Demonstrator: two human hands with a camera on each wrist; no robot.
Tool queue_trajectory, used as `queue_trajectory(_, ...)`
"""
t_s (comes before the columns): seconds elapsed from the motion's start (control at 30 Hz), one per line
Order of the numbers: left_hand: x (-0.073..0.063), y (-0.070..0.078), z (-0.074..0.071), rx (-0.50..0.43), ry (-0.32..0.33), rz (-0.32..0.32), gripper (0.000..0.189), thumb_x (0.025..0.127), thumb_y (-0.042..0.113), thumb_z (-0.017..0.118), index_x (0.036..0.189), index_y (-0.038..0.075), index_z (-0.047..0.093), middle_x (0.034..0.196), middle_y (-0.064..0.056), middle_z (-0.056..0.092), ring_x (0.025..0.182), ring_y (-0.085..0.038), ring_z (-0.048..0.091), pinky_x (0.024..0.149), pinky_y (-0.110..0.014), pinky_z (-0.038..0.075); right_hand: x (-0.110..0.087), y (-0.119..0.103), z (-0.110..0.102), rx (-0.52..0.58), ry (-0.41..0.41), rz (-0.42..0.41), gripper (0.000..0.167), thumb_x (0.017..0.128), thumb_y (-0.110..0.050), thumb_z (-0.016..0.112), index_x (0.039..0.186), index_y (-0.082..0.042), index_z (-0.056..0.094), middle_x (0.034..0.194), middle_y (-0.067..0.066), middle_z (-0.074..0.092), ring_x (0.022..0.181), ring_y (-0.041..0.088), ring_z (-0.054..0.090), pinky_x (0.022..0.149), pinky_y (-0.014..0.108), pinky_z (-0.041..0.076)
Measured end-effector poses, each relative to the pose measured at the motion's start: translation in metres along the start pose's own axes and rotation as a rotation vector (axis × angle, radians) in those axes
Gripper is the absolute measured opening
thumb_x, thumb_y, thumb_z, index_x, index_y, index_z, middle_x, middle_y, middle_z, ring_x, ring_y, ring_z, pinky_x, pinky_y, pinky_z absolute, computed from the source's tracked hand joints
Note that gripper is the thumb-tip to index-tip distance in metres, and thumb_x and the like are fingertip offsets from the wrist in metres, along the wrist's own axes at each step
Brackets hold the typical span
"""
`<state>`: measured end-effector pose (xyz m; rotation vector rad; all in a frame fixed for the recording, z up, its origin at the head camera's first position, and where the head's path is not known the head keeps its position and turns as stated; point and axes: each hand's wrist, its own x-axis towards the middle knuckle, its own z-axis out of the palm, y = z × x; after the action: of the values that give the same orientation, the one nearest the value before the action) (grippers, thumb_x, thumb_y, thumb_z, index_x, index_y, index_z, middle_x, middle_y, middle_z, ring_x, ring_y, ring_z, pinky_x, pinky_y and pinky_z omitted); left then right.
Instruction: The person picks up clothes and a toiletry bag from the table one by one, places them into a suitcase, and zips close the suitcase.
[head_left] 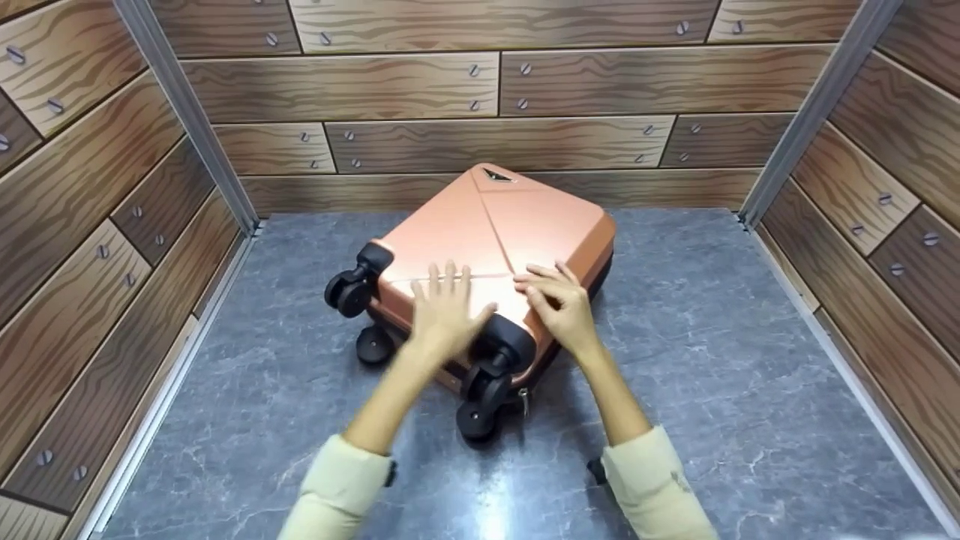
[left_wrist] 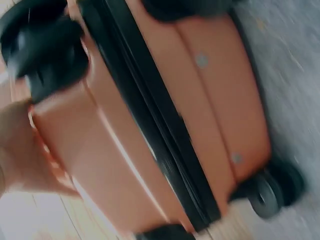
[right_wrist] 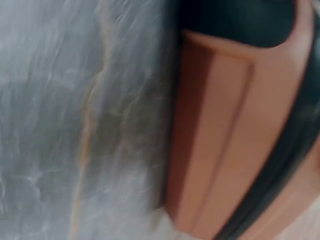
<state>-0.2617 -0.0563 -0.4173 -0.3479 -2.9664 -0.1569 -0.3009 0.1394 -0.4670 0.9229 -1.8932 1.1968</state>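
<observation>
An orange hard-shell suitcase (head_left: 450, 225) lies flat on the floor, turned at an angle, with its wheeled end toward me. My left hand (head_left: 442, 319) is over the near edge of its upper shell, fingers spread and straight, beside a black corner guard (head_left: 510, 337). Close to the near right edge, my right hand (head_left: 561, 307) is at the shell with fingers extended and slightly bent, nothing visible in its grasp. Black wheels (head_left: 484, 405) stick out below the left hand. Blur fills both wrist views; the left one shows the dark zipper band (left_wrist: 150, 125) along the suitcase's side.
Grey marbled floor (head_left: 735, 360) surrounds the suitcase. Wood-plank-patterned walls (head_left: 487, 82) stand behind and at both sides, with metal corner posts (head_left: 191, 112). A zipper pull (head_left: 525, 401) hangs near the closest wheels.
</observation>
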Motion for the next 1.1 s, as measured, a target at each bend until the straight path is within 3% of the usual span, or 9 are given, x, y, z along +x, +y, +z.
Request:
queue_trajectory(0.13,0.009,-0.05,-0.005,-0.07,0.053,0.046,0.061,0.092,0.052,0.042,0.135,0.009,0.042,0.14,-0.013,0.037,0.131,-0.036,0.024,0.101,-0.061,0.011,-0.004,-0.042,0.01,-0.165,-0.079,0.104,0.014,0.081,-0.013,0.066,0.092,-0.007,0.072,0.104,0.006,0.067,0.108,0.03,0.055,0.102,0.051,0.024)
queue_trajectory(0.23,0.018,-0.089,-0.006,-0.107,0.1,-0.052,0.063,0.091,0.053,0.042,0.136,0.009,0.041,0.141,-0.014,0.035,0.131,-0.038,0.022,0.102,-0.061,0.005,-0.01,-0.071,0.023,-0.225,-0.181,0.087,0.023,0.082,-0.027,0.065,0.098,-0.011,0.071,0.112,0.005,0.063,0.113,0.029,0.052,0.101,0.054,0.023)
queue_trajectory(0.3,0.023,-0.11,-0.002,-0.184,0.105,-0.129,0.067,0.092,0.055,0.039,0.141,0.009,0.035,0.144,-0.015,0.03,0.133,-0.039,0.016,0.103,-0.059,0.0,-0.015,-0.083,0.033,-0.28,-0.241,0.048,0.029,0.084,-0.033,0.063,0.105,-0.014,0.069,0.119,0.003,0.06,0.117,0.027,0.048,0.102,0.054,0.022)
queue_trajectory(0.43,0.028,-0.13,0.01,-0.347,0.091,-0.211,0.065,0.094,0.052,0.03,0.146,0.013,0.023,0.148,-0.013,0.023,0.133,-0.036,0.018,0.104,-0.056,0.005,-0.022,-0.088,0.043,-0.398,-0.265,-0.014,0.034,0.08,-0.033,0.064,0.111,-0.021,0.067,0.125,0.001,0.056,0.122,0.026,0.043,0.104,0.052,0.02)
queue_trajectory(0.57,0.028,-0.129,0.014,-0.368,0.097,-0.223,0.061,0.096,0.048,0.027,0.147,0.015,0.023,0.148,-0.012,0.022,0.129,-0.036,0.028,0.101,-0.055,0.015,-0.024,-0.084,0.041,-0.413,-0.268,-0.029,0.037,0.077,-0.028,0.065,0.114,-0.024,0.066,0.127,-0.001,0.054,0.123,0.024,0.042,0.104,0.05,0.019)
queue_trajectory(0.77,0.02,-0.12,0.013,-0.335,0.095,-0.271,0.062,0.096,0.048,0.026,0.147,0.013,0.019,0.148,-0.014,0.02,0.123,-0.04,0.034,0.097,-0.054,0.019,-0.023,-0.076,0.031,-0.378,-0.28,-0.073,0.039,0.074,-0.021,0.061,0.112,-0.023,0.066,0.126,-0.001,0.055,0.121,0.024,0.043,0.103,0.051,0.02)
queue_trajectory(0.93,0.008,-0.1,0.011,-0.311,0.111,-0.352,0.065,0.095,0.049,0.026,0.147,0.012,0.017,0.147,-0.017,0.019,0.117,-0.044,0.037,0.095,-0.057,0.021,-0.024,-0.06,0.011,-0.299,-0.27,-0.103,0.039,0.07,-0.019,0.062,0.108,-0.021,0.068,0.123,0.001,0.057,0.119,0.026,0.046,0.103,0.054,0.02)
queue_trajectory(1.1,-0.001,-0.073,0.013,-0.268,0.129,-0.39,0.072,0.094,0.055,0.026,0.147,0.008,0.015,0.147,-0.022,0.017,0.115,-0.047,0.038,0.092,-0.061,0.024,-0.029,-0.041,-0.018,-0.227,-0.269,-0.024,0.043,0.068,-0.021,0.065,0.111,-0.019,0.067,0.127,0.006,0.054,0.122,0.031,0.041,0.103,0.055,0.016)
